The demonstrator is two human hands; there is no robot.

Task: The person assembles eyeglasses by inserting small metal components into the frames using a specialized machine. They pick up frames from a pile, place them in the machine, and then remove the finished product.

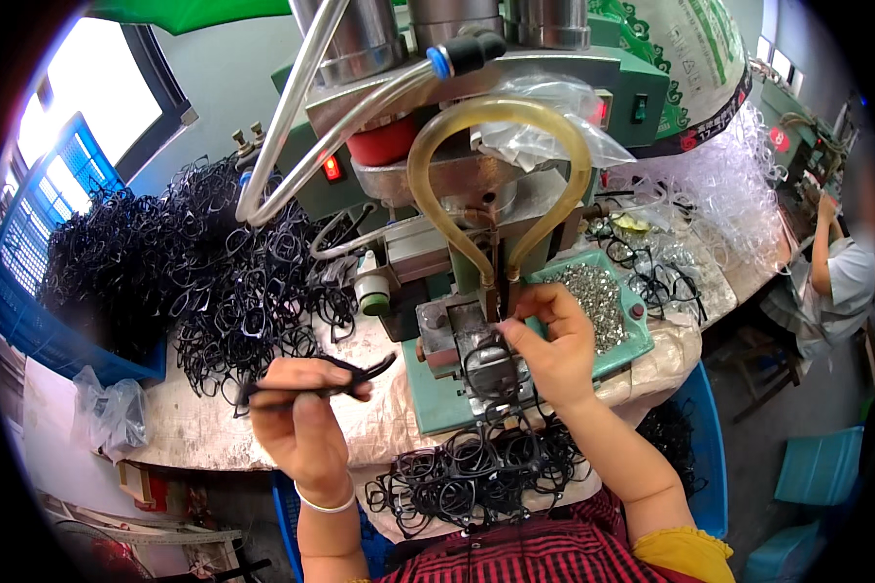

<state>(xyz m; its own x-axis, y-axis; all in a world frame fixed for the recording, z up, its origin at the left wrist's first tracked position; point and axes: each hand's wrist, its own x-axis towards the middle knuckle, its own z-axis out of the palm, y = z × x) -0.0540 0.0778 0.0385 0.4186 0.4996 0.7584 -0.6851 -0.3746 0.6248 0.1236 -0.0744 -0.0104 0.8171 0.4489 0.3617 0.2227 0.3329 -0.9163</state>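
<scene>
The green press machine (pixel 476 175) fills the middle of my worktop (pixel 194 428), its yellowish hose (pixel 501 107) looping down to the head. Along the far left edge a heap of black spectacle frames (pixel 165 262) spills from a blue crate (pixel 29 330); a smaller pile of frames (pixel 476 471) lies at the near edge, by my lap. The green tray of small metal parts (pixel 603 296) sits right of the fixture, in easy reach. My right hand (pixel 549 350) pinches a frame front (pixel 491 364) on the fixture, steadying it under the head. My left hand (pixel 301 413) is closed around a black temple arm (pixel 321 387), its long axis level, tip pointing right toward the machine.
</scene>
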